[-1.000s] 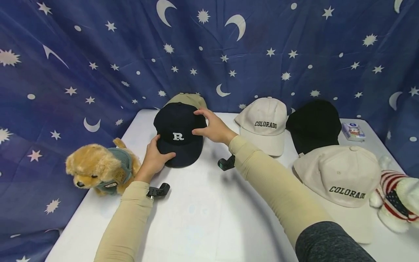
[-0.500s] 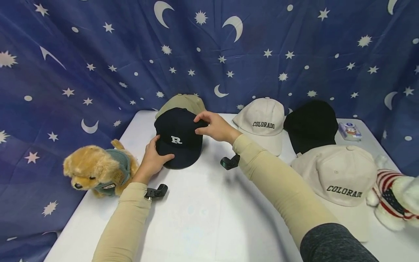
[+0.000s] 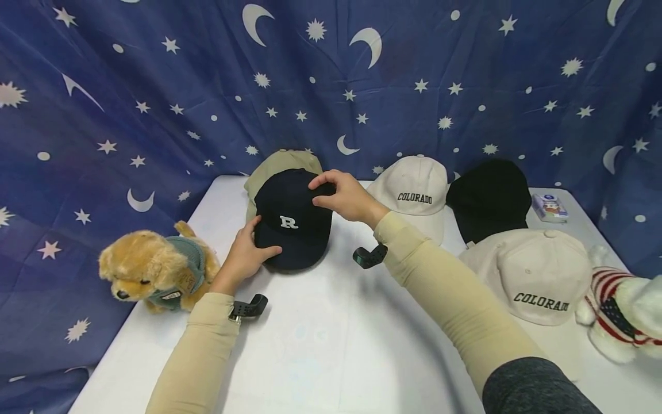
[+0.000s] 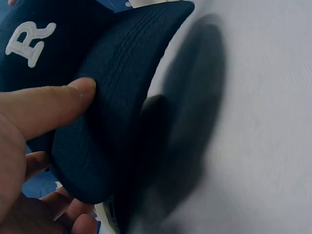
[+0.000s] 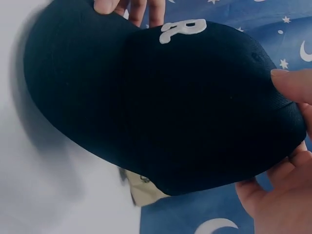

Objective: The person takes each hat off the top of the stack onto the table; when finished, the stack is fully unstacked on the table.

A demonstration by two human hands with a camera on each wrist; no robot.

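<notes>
A navy baseball cap (image 3: 293, 195) with a white letter R is held by both hands, its brim toward the person. My left hand (image 3: 243, 256) pinches the brim's left side; in the left wrist view the thumb (image 4: 58, 105) lies on top and the fingers curl beneath. My right hand (image 3: 349, 195) grips the back of the crown; in the right wrist view its thumb (image 5: 292, 85) is on the outside, fingertips around the lower edge. The brim casts a shadow on the white table, apart from it. A khaki cap (image 3: 274, 164) sits behind, partly hidden.
A plush dog (image 3: 139, 261) in a teal vest is at the left. Rightward are a cream Colorado cap (image 3: 419, 178), a black cap (image 3: 488, 198), a nearer cream cap (image 3: 548, 270), a small pack (image 3: 550, 208) and a white plush toy (image 3: 618, 316). A starry curtain (image 3: 289, 57) hangs behind.
Both hands have shifted the navy cap slightly to the right, and its crown has come away from the khaki cap. More of the khaki cap's left side now shows.
</notes>
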